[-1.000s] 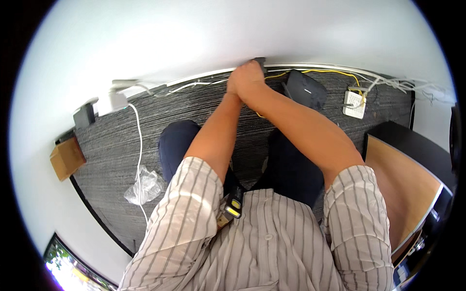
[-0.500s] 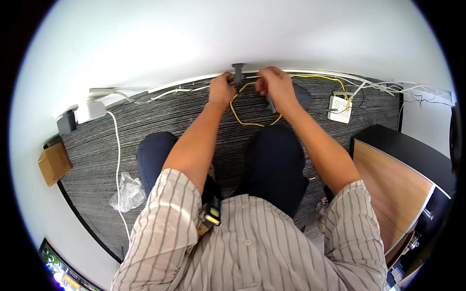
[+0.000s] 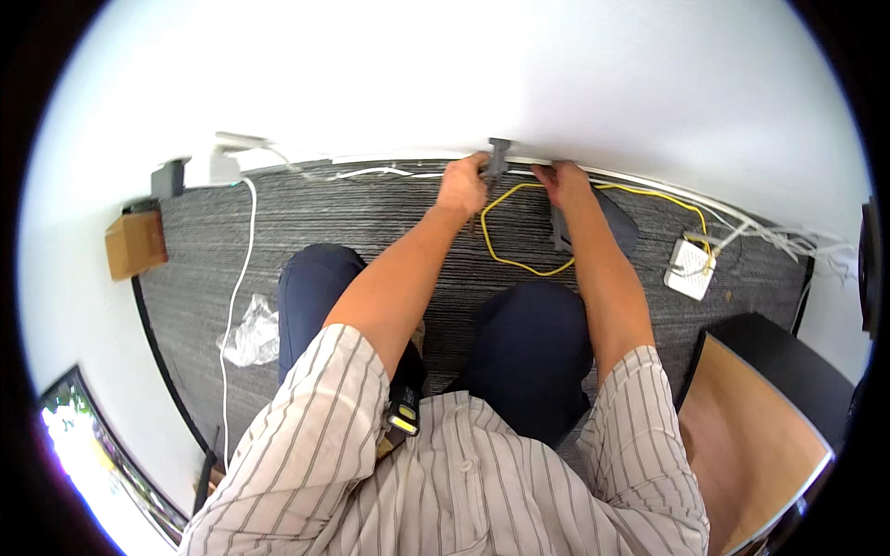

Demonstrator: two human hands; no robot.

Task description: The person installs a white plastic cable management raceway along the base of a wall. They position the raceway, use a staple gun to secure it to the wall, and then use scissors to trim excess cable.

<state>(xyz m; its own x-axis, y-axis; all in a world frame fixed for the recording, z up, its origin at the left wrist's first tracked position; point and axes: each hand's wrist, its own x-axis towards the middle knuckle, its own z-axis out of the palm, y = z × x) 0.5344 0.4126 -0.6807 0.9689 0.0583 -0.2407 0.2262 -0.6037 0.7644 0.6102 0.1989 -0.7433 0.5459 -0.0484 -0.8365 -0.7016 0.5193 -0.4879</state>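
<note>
At the foot of the wall, my left hand (image 3: 463,185) is closed against the left side of a dark grey T-shaped tool (image 3: 499,156), its fingertips partly hidden. A thin white cable (image 3: 389,171) runs along the wall base behind that hand and on to my right hand (image 3: 564,183). There the fingers pinch at the cable, low against the wall. A yellow cable (image 3: 492,248) loops over the carpet between my hands and passes under my right wrist. Just right of that wrist lies a dark grey flat piece (image 3: 618,224), partly covered by the forearm.
A white router-like box (image 3: 690,270) sits on the carpet at right, near tangled white cables (image 3: 788,243). Further right stands a wood-fronted cabinet (image 3: 751,454). At left are a white adapter (image 3: 224,168), a cardboard box (image 3: 135,246) and clear plastic wrap (image 3: 254,334).
The view has shifted, so the scene sits further right and lower. My right hand has come down against the wall base; my left stays by the grey tool.
</note>
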